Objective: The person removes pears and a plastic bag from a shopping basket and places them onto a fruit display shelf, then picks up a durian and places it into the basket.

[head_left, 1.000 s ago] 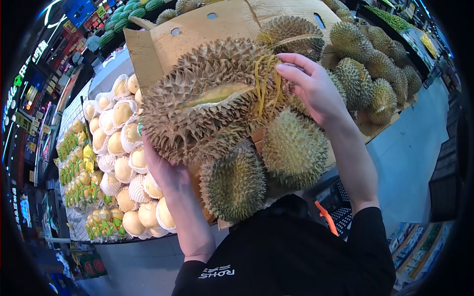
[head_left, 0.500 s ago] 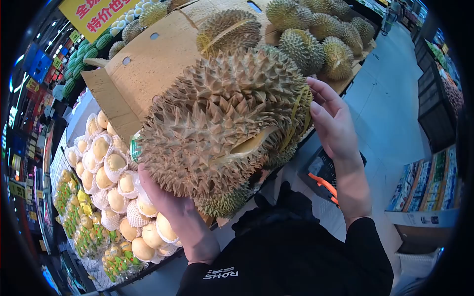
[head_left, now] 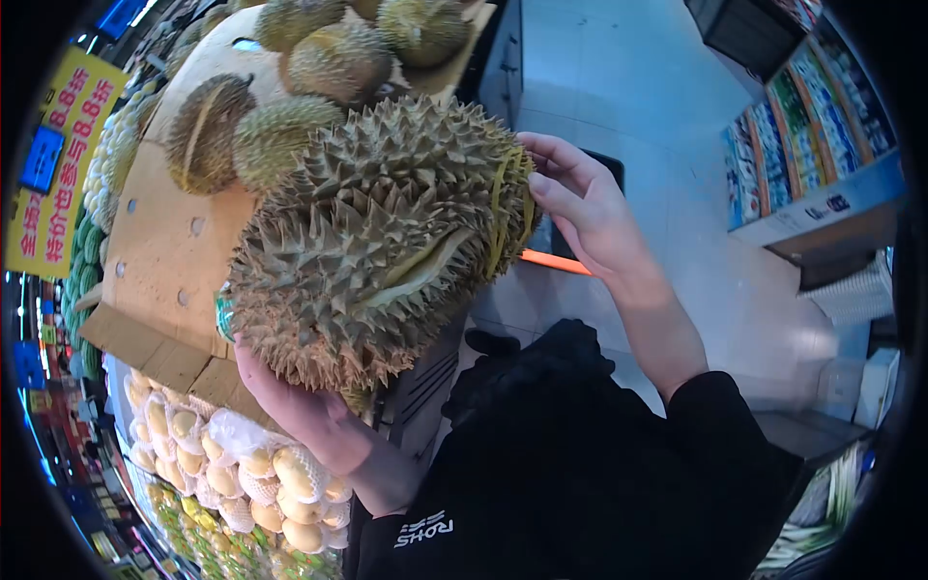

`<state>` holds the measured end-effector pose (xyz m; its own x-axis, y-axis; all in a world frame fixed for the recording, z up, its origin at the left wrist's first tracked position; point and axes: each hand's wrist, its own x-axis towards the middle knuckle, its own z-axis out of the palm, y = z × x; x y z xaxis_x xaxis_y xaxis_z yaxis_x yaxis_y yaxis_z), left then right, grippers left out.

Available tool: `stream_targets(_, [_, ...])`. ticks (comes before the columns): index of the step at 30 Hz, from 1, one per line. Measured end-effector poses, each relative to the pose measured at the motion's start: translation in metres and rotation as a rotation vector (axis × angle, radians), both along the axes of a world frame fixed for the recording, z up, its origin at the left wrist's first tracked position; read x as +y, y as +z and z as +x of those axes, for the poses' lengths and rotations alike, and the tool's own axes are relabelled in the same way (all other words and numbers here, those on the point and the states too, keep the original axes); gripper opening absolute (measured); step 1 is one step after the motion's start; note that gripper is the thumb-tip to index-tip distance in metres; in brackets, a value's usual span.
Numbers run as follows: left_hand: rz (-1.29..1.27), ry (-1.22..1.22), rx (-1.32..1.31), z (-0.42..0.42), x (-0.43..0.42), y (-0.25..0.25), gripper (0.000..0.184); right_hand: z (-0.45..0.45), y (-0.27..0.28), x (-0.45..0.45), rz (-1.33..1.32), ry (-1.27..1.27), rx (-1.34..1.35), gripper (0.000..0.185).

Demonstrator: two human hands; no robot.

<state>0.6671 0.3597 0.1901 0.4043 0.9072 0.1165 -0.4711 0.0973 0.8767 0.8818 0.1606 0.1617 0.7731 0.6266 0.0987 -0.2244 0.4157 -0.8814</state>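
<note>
A large spiky durian (head_left: 367, 242) is held up in front of my body between both hands. A split in its husk faces up, and yellow bands wrap its right end. My left hand (head_left: 290, 391) supports the durian from below at its lower left end, with its fingers mostly hidden underneath. At the right end, my right hand (head_left: 580, 203) grips the durian beside the yellow bands, thumb and fingers curled at the husk. A green and white label (head_left: 224, 314) shows at the durian's left edge.
Several more durians (head_left: 338, 60) lie on a cardboard-covered stand (head_left: 159, 251). Netted round fruits (head_left: 232, 474) fill the display at the lower left. Behind my right hand is a dark basket with an orange handle (head_left: 556, 261). Packaged goods (head_left: 797, 126) stand on a shelf at the right.
The view has swung right toward the aisle, and the held durian has moved away from over the stand. Both hands have stayed on its ends while it turned.
</note>
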Motion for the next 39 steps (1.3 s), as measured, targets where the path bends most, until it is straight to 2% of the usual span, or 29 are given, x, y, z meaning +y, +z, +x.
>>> stream_targets(4, [-0.057,-0.028,0.139,0.052,-0.065,-0.01,0.031,0.02,-0.024,-0.083,-0.047,-0.115,0.061,0.042])
stream_targets(8, [-0.196,-0.319,0.145,0.099,-0.122,-0.042,0.024,0.034,-0.057,-0.168,-0.119,-0.272,0.172,0.04])
stream_targets(12, [-0.267,-0.547,0.195,0.135,-0.174,-0.09,0.028,0.031,-0.097,-0.247,-0.211,-0.374,0.271,0.044])
stream_targets(19, [-0.462,-0.658,0.419,0.177,-0.249,-0.149,0.024,0.022,-0.153,-0.338,-0.375,-0.506,0.459,0.043])
stream_targets(26, [-0.559,-0.642,0.387,0.207,-0.257,-0.186,0.023,0.051,-0.163,-0.346,-0.389,-0.567,0.501,0.043])
stream_targets(28, [-0.573,-0.613,0.364,0.217,-0.25,-0.194,0.022,0.072,-0.166,-0.339,-0.388,-0.506,0.386,0.044])
stream_targets(32, [-0.59,-0.536,0.347,0.246,-0.233,-0.212,0.023,0.122,-0.18,-0.31,-0.441,-0.444,0.368,0.04])
stream_targets(35, [-0.622,-0.437,0.413,0.278,-0.223,-0.226,0.025,0.166,-0.191,-0.288,-0.47,-0.429,0.59,0.031])
stream_targets(39, [-0.661,-0.359,0.528,0.301,-0.212,-0.253,0.027,0.208,-0.222,-0.263,-0.616,-0.392,0.605,0.032])
